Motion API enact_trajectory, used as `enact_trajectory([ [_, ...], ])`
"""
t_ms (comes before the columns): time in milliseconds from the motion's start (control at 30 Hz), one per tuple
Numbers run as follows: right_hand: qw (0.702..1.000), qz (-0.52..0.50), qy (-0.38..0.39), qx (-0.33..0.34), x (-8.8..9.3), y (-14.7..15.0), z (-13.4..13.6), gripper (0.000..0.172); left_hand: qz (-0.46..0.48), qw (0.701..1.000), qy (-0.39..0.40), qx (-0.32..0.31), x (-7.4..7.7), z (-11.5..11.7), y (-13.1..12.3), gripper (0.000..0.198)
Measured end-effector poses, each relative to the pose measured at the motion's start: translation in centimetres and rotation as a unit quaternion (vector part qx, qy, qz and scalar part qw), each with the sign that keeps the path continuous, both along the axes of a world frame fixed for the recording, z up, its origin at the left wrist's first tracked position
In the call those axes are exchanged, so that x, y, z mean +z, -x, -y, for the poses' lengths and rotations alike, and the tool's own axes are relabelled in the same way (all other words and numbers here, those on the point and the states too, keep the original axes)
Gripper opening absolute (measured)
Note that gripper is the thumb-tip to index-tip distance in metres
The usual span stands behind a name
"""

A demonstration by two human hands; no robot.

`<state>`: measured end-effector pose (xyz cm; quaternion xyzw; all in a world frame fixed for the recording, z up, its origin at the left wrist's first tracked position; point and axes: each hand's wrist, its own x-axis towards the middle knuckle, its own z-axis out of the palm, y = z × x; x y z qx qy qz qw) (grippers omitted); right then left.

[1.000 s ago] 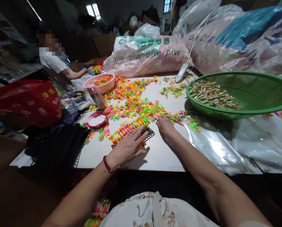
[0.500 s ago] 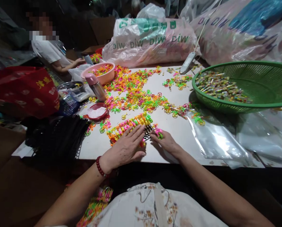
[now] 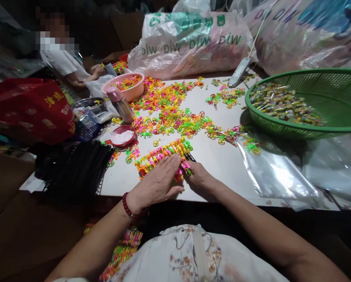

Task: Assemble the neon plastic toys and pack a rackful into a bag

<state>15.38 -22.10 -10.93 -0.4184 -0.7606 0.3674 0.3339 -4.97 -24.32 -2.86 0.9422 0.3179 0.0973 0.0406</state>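
My left hand (image 3: 157, 181) lies flat, fingers stretched out, on a black grid rack (image 3: 190, 157) that carries a row of small neon plastic toy bicycles (image 3: 160, 154). My right hand (image 3: 199, 177) is right beside it at the rack's near end, fingers pinched on a pink and green toy bicycle (image 3: 185, 168). A loose heap of the same neon bicycles (image 3: 172, 113) spreads over the white table (image 3: 216, 160) just beyond the rack.
A green mesh basket (image 3: 325, 102) with wrapped pieces stands at right, clear plastic bags (image 3: 278, 172) in front of it. A pink bowl (image 3: 127, 87), a pink-capped bottle (image 3: 120, 103), a small red dish (image 3: 122, 137) and black racks (image 3: 75, 168) are at left. Another person (image 3: 66, 62) sits far left.
My right hand reached into the heap, took a toy bicycle and came back to the rack's near end beside my left hand. The left hand stayed flat on the rack.
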Motion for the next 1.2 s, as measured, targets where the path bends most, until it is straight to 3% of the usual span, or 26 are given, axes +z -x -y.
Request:
enact_trajectory([
  [133, 0.998, 0.037, 0.001, 0.053, 0.0, -0.2, -1.4, 0.016, -0.036, 0.999, -0.011, 0.017, 0.3, -0.2, -0.5, 0.08],
  [300, 0.992, 0.116, -0.01, 0.046, -0.8, 0.5, -2.4, 0.037, -0.084, 0.996, -0.026, 0.014, 0.3, -0.6, -1.6, 0.069],
  [500, 0.991, 0.121, -0.006, 0.061, 0.4, -0.3, -2.1, 0.03, -0.089, 0.993, -0.068, 0.024, -0.3, -0.4, -1.8, 0.068],
  [600, 0.986, 0.162, -0.006, -0.022, 1.3, -3.9, -3.3, 0.02, -0.092, 0.992, -0.083, 0.017, -0.4, -0.4, -1.7, 0.069],
  [700, 0.951, 0.229, -0.023, -0.206, 2.1, -8.7, -5.9, 0.021, -0.093, 0.991, -0.095, 0.015, -0.5, -0.4, -1.8, 0.069],
  [833, 0.91, 0.261, -0.004, -0.321, 2.6, -12.5, -9.5, 0.021, -0.091, 0.991, -0.1, 0.019, -0.7, -0.4, -1.8, 0.072],
  [933, 0.905, 0.249, 0.024, -0.345, 2.7, -12.5, -10.5, 0.012, -0.094, 0.991, -0.099, 0.013, -0.7, -0.4, -1.7, 0.072],
  [1067, 0.92, 0.172, 0.057, -0.348, 2.8, -11.0, -9.4, 0.009, -0.102, 0.989, -0.109, 0.011, -0.4, -0.4, -1.3, 0.069],
  [1200, 0.946, 0.041, 0.137, -0.291, 2.7, -9.8, -6.6, 0.026, -0.09, 0.988, -0.122, 0.033, -0.6, -0.1, -1.1, 0.062],
])
